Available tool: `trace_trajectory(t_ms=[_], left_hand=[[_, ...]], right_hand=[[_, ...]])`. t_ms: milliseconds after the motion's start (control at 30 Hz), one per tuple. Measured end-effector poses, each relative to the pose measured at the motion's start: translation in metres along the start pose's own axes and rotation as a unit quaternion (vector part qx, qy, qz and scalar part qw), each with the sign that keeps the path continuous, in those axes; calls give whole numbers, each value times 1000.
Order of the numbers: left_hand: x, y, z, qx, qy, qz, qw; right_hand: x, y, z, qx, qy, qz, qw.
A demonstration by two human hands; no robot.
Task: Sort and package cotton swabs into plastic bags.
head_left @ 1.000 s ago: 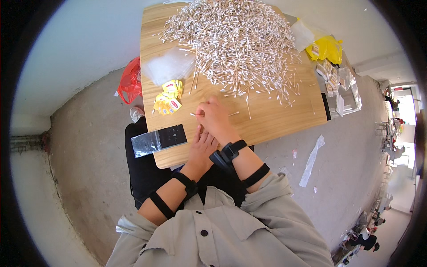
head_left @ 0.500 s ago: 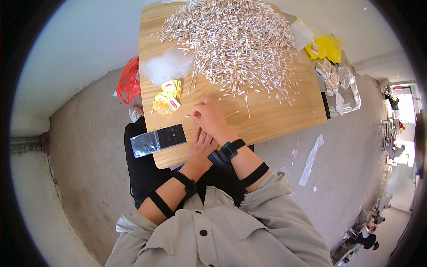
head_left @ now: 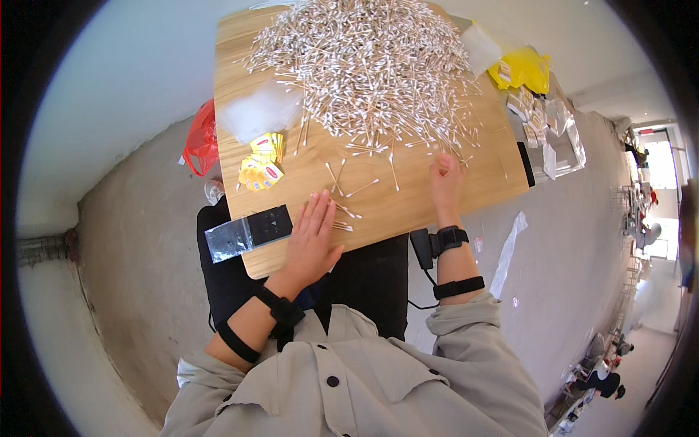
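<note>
Head view, left hand (head_left: 309, 237): middle of the frame, palm down on the tabletop (head_left: 415, 211), grip released, fingers outstretched beside loose cotton swabs (head_left: 344, 227).
Head view, right hand (head_left: 446, 178): right of center, fingers curled near the swab pile's (head_left: 371, 73) lower-right edge; cannot tell whether its grip holds anything.
Swab pile: upper middle.
Yellow packets (head_left: 260, 173): left of center.

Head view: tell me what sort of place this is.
Likely a plain indoor workroom: cotton swabs heaped on a wood-toned table, a concrete-looking floor, and other people at far right.
</note>
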State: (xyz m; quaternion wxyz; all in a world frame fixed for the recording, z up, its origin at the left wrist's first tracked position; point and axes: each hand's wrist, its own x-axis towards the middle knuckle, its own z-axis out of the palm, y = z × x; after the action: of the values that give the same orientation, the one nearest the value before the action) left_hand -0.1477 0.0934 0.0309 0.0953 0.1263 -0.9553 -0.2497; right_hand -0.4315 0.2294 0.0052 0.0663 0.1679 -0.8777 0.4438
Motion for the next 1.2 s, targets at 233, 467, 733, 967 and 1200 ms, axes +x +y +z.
trace_trajectory(t_ms=[233,467,733,967,1200], left_hand=[[14,9,15,70,-32,43,996],[24,12,18,72,-1,-22,997],[1,13,11,94,-38,-7,995],[7,13,15,82,-33,-30,996],[8,15,13,61,-38,-33,997]], right_hand=[[-58,-39,27,-65,-191,-65,977],[-62,-45,42,-22,-162,-81,983],[-59,-57,56,23,-234,-160,959],[-76,-60,30,-1,-311,-176,934],[-69,-83,63,67,-279,-45,957]])
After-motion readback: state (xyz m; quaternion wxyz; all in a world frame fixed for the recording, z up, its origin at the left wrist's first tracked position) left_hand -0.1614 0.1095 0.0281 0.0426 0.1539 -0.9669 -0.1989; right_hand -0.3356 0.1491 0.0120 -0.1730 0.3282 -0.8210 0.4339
